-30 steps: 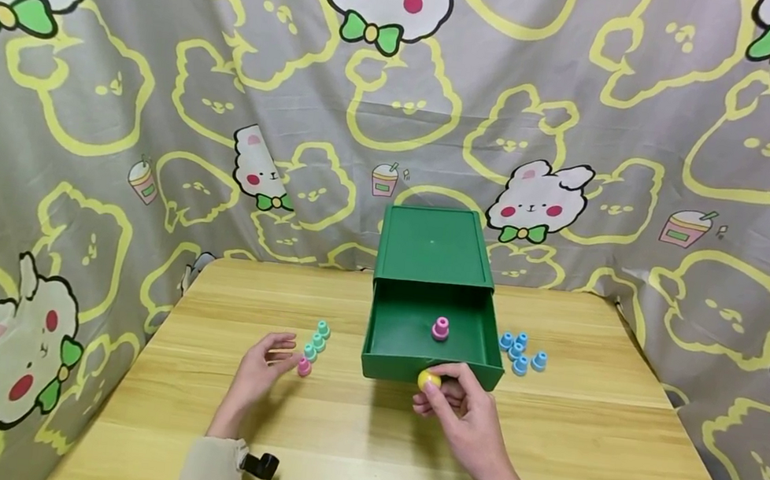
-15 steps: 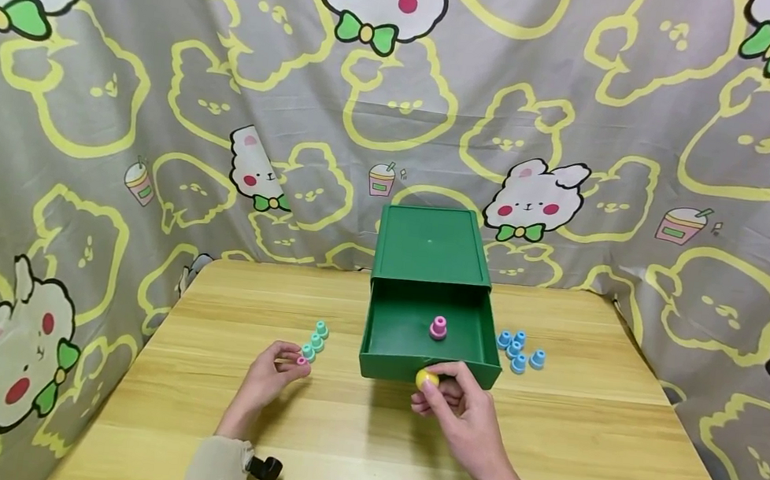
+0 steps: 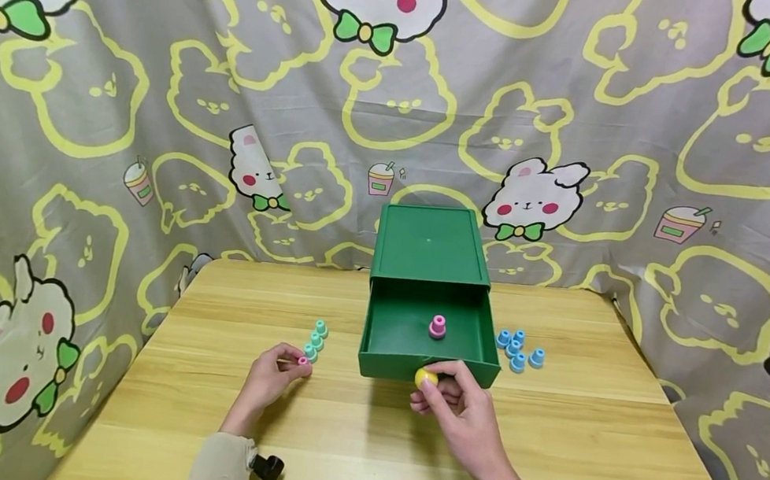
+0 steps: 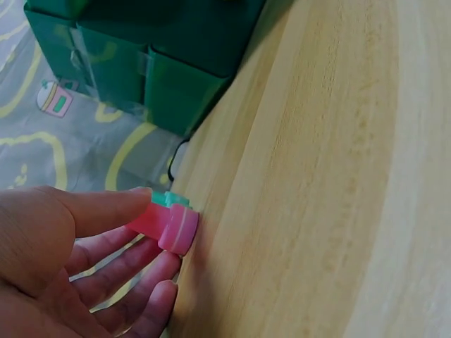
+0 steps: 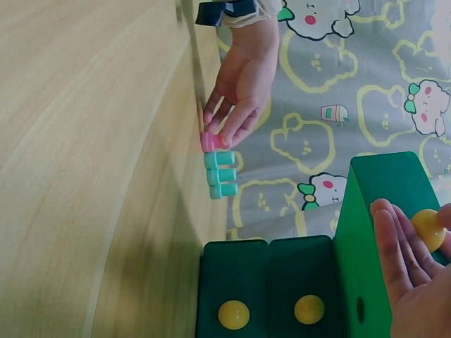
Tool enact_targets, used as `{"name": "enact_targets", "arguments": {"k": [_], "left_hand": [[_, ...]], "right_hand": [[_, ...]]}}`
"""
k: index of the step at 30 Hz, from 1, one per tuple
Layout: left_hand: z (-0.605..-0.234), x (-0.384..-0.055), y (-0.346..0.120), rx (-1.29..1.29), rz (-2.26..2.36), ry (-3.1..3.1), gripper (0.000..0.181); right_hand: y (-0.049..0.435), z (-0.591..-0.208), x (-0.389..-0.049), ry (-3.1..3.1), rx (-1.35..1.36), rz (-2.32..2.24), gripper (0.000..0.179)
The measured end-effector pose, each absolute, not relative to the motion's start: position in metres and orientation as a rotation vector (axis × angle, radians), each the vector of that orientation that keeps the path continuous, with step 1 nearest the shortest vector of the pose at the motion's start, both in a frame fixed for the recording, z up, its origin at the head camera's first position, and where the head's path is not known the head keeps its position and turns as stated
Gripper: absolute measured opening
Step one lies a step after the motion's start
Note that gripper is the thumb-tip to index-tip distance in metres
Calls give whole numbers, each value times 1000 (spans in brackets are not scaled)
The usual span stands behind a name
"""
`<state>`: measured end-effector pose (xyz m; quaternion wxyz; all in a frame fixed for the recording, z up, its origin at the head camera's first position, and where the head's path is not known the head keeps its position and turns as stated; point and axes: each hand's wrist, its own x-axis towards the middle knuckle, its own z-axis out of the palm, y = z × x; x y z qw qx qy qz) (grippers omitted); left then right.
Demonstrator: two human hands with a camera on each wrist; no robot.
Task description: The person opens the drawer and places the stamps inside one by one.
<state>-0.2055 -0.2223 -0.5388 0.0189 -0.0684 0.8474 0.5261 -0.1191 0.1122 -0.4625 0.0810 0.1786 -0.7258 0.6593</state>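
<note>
the left hand pinches a pink peg on the table beside green pegs, which a sideways slip could topple; the right hand grips the yellow knob of the open drawer.

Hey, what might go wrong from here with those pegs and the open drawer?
The left hand pinches a pink peg right beside the nearest mint-green peg, so lifting might topple that neighbour.
The right hand holds the yellow knob of the open top drawer; a sharp tug could topple the second pink peg standing inside.
</note>
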Motion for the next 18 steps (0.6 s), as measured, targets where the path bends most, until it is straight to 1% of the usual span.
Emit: {"name": "enact_targets", "arguments": {"k": [18], "left_hand": [[-539,-203,-224,-186,1624,2634,20]], "right_hand": [[112,-465,-120,-2168,526,1991,15]]}}
